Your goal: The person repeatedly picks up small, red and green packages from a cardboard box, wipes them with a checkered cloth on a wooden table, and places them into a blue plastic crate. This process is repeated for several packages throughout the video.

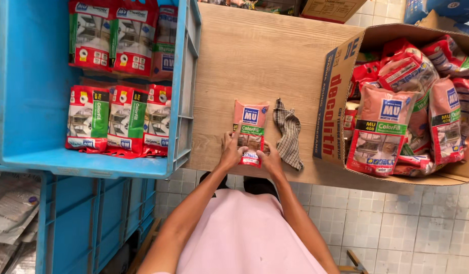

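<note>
Nearest, below the table edge, a pale pink garment fills the lower middle of the view, with both forearms reaching up from it over a white tiled floor [422,233]. At the near edge of the wooden table [265,56] the left hand [230,153] and the right hand [270,159] meet on the bottom end of a small pink pouch [250,130] with a blue label and a green band; each hand pinches one lower corner, fingers curled onto the pouch's face, and the pouch lies flat with its top pointing away. Just right of it, near but apart, lies a crumpled checked cloth [289,133]. To the left a blue plastic crate [31,86] overlaps the table's left side, holding a near row of red-and-green pouches [118,119] standing side by side and a second row farther back. To the right an open cardboard box [336,96] is heaped with more pink pouches [384,129]. The pouch sits so close to the near edge that a pull toward the body could likely slide it off onto the tiles; a hard squeeze at the corners might strain the seal and spill powder. The heap in the box leans over its near wall, so a knock could tip pouches out.
</note>
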